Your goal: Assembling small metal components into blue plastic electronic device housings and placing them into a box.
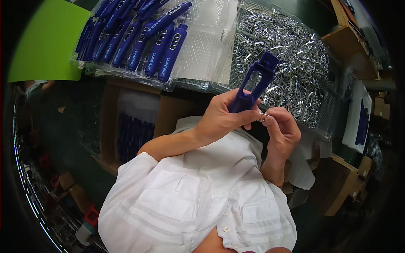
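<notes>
My left hand [221, 116] is closed around a dark blue plastic casing [262, 76] with a long open window, tilted up and to the right. Between the fingertips of my right hand [283, 130] is a small shiny bent-wire clip [263, 117]. The clip lies close to my left thumb and just below the casing's lower end; whether thumb and clip touch I cannot tell. Beyond my hands, a clear tray [327, 110] holds a heap of similar metal clips [291, 55].
At the far left, several blue casings [171, 52] with metal clips in their windows lie in a clear plastic tray [168, 86]. A cardboard box [107, 122] with more blue parts stands below it. A green board [48, 42] is at the left, a wooden shelf [348, 44] at the right.
</notes>
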`<state>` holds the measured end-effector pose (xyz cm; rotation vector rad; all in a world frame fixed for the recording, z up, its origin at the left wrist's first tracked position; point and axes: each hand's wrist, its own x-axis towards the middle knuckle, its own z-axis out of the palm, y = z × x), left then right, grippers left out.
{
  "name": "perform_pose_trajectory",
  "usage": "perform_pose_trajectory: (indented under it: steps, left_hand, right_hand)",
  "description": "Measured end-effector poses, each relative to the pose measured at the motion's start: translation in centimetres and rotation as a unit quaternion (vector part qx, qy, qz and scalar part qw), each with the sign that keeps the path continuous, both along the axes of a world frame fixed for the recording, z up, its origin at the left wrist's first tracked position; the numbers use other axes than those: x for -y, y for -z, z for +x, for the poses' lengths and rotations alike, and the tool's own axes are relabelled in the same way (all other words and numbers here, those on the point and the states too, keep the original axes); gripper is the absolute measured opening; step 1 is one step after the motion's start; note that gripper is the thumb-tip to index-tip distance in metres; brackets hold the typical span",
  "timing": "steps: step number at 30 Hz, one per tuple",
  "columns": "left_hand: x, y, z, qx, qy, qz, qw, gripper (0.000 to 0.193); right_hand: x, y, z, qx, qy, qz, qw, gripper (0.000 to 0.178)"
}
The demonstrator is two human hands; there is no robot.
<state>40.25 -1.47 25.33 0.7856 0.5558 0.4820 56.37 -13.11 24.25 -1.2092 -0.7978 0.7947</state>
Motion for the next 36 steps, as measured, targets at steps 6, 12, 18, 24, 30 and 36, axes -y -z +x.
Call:
perform_pose_trajectory:
  steps: [6, 12, 18, 24, 30, 36]
  left_hand:
    - [-0.9, 0.2, 0.1, -0.020, 0.004, 0.018, 1.000, 0.037]
    - [-1.6, 1.6, 0.9, -0.001, -0.001, 0.131, 0.991, 0.041]
    - [-2.0, 0.7, 0.7, 0.013, 0.076, 0.099, 0.992, 0.049]
    - [-1.8, 1.5, 0.5, 0.048, 0.112, 0.039, 0.992, 0.047]
    - [-0.9, 1.7, 1.2, -0.006, 0.123, 0.110, 0.986, 0.031]
    - [-0.4, 2.5, 1.2, -0.008, 0.127, 0.097, 0.987, 0.031]
  right_hand:
    - [-1.0, 0.5, 1.0, 0.236, 0.043, 0.022, 0.971, 0.021]
    - [-1.9, -1.4, 0.6, 0.482, 0.042, 0.057, 0.873, 0.036]
    - [-1.4, -1.8, 1.2, 0.401, 0.033, -0.003, 0.916, 0.041]
    - [0.2, -3.2, 2.2, 0.041, 0.080, -0.020, 0.996, 0.029]
    - [0.7, -2.2, 3.7, 0.103, 0.116, 0.004, 0.988, 0.022]
    - [-1.5, -2.6, 1.9, 0.229, 0.131, -0.010, 0.964, 0.021]
